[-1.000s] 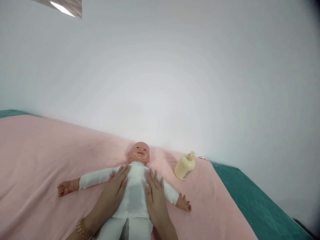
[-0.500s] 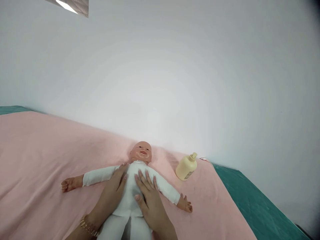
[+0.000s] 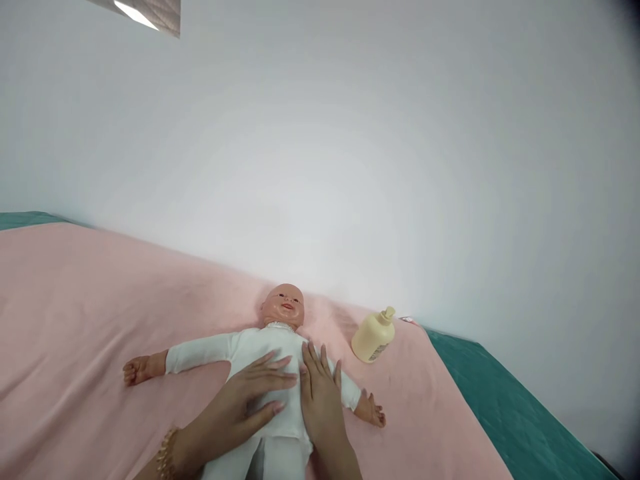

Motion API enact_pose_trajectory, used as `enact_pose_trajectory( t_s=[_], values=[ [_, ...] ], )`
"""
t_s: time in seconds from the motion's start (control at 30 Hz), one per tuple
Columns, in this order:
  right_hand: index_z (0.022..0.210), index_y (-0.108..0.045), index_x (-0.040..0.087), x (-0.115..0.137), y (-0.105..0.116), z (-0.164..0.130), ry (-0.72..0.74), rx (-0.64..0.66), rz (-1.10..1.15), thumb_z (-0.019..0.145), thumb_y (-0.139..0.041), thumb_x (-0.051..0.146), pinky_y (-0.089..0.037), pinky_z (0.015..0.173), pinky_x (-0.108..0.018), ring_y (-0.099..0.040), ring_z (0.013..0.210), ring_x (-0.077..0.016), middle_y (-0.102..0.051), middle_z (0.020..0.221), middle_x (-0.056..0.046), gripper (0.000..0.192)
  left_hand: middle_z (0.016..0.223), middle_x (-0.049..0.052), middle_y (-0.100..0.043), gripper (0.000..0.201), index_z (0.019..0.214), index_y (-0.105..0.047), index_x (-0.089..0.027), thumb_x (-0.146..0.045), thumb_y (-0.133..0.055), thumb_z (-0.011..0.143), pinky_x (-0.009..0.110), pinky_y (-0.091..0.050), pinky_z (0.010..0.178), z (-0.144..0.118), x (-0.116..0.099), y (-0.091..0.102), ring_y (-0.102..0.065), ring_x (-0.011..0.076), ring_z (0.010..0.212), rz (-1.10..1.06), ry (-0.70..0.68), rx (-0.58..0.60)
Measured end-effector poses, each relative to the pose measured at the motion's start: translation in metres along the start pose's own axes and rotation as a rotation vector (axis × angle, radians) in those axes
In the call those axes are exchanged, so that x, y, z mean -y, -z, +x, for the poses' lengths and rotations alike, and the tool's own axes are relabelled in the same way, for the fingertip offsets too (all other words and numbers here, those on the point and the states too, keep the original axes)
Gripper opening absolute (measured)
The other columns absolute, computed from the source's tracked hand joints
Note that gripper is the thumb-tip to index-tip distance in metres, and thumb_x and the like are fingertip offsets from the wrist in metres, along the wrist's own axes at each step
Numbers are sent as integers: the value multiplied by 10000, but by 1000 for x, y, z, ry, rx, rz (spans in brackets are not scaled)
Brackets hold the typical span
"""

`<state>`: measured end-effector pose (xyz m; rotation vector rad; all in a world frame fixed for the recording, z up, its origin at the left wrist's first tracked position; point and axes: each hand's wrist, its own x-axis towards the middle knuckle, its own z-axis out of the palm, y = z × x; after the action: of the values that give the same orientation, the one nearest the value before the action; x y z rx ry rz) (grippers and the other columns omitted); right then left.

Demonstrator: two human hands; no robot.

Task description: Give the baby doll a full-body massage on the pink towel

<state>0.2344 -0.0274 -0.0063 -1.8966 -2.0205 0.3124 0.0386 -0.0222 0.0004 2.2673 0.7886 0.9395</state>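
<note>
A baby doll [image 3: 260, 347] in a white suit lies on its back on a pink blanket [image 3: 80, 313], arms spread wide. My left hand [image 3: 245, 403] lies flat across the doll's belly, fingers apart and pointing right. Beside it, my right hand [image 3: 320, 393] rests flat on the doll's right side of the chest, fingers pointing toward the head. Neither hand holds anything. A gold bracelet [image 3: 165, 457] sits on my left wrist.
A cream pump bottle [image 3: 373, 335] lies on the blanket just right of the doll's head. A teal sheet [image 3: 505, 413] shows beyond the blanket's right edge. A plain white wall stands directly behind.
My left hand has slid down from the doll's shoulder and turned across its belly. My right hand has shifted from the chest's middle to its right side.
</note>
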Motion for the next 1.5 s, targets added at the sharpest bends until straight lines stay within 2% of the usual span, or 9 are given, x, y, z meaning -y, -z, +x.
enact_pose_trajectory(
  t_s=[0.1, 0.2, 0.43, 0.6, 0.73, 0.87, 0.97, 1.27, 1.5],
  values=[
    [1473, -333, 156, 0, 0, 1, -5, 0, -14, 1021, -214, 337, -70, 1154, -610, -131, 1443, -285, -283, 1522, -20, 501, 1260, -2, -649, 360, 1260, -620, -312, -390, -491, 933, 451, -262, 1173, 3, -8, 5, -511, 233, 1277, 21, 7, 140],
    [1475, -324, 148, 2, 0, 1, -5, 4, -22, 1019, -218, 321, -66, 1157, -602, -131, 1443, -280, -279, 1523, -23, 499, 1331, 17, -596, 400, 1312, -572, -294, -413, -449, 950, 488, -235, 1173, 6, -3, 4, -454, 226, 1326, 92, 34, 185],
    [1475, -331, 158, 5, 1, -1, -18, 1, -26, 1023, -208, 343, -54, 1157, -597, -137, 1443, -287, -279, 1523, -21, 504, 1508, 32, -367, 472, 1445, -380, -302, -393, -336, 983, 626, -195, 1122, 3, 30, -12, -252, 274, 1428, 395, 246, -39],
    [1469, -344, 151, 2, -2, -1, -11, -20, 27, 1023, -223, 355, -29, 1149, -615, -133, 1443, -292, -293, 1520, -45, 505, 1514, 35, -362, 491, 1469, -341, -264, -344, -249, 993, 590, -223, 1130, 0, 43, -19, -267, 256, 1425, 475, 402, -146],
    [1488, -298, 224, 7, 5, -9, 179, -40, 252, 1030, -253, 402, -69, 1164, -569, -75, 1450, -247, -224, 1550, -21, 494, 1499, 41, -396, 491, 1469, -344, -265, -309, -240, 991, 575, -242, 1129, -2, 49, -21, -303, 245, 1413, 496, 380, -184],
    [1470, -315, 309, 28, 21, -23, 486, 169, 494, 1035, -311, 413, -208, 1174, -423, -222, 1422, -187, -314, 1517, 10, 447, 1491, 81, -406, 515, 1478, -326, -228, -253, -290, 966, 567, -283, 1109, -6, 59, -25, -336, 262, 1398, 523, 301, -205],
    [1463, -300, 334, 40, 29, -26, 580, 255, 511, 1040, -333, 373, -191, 1182, -393, -302, 1394, -165, -355, 1496, 25, 426, 1477, 105, -423, 541, 1478, -331, -188, -211, -316, 937, 567, -284, 1107, -8, 66, -29, -352, 282, 1388, 551, 267, -210],
    [1483, -244, 315, 24, 11, -8, 397, 172, 318, 1040, -305, 402, -59, 1182, -516, -117, 1447, -196, -229, 1545, 22, 456, 1465, 103, -446, 511, 1447, -398, -168, -287, -245, 974, 581, -250, 1121, -3, 54, -29, -342, 288, 1393, 510, 343, -213],
    [1485, -296, 195, 4, -8, 2, 148, 17, 236, 1035, -234, 391, -51, 1179, -536, -128, 1448, -228, -273, 1535, -24, 494, 1470, 95, -434, 502, 1444, -398, -165, -299, -269, 978, 596, -237, 1126, -1, 49, -26, -330, 284, 1398, 464, 348, -228]
  ],
)
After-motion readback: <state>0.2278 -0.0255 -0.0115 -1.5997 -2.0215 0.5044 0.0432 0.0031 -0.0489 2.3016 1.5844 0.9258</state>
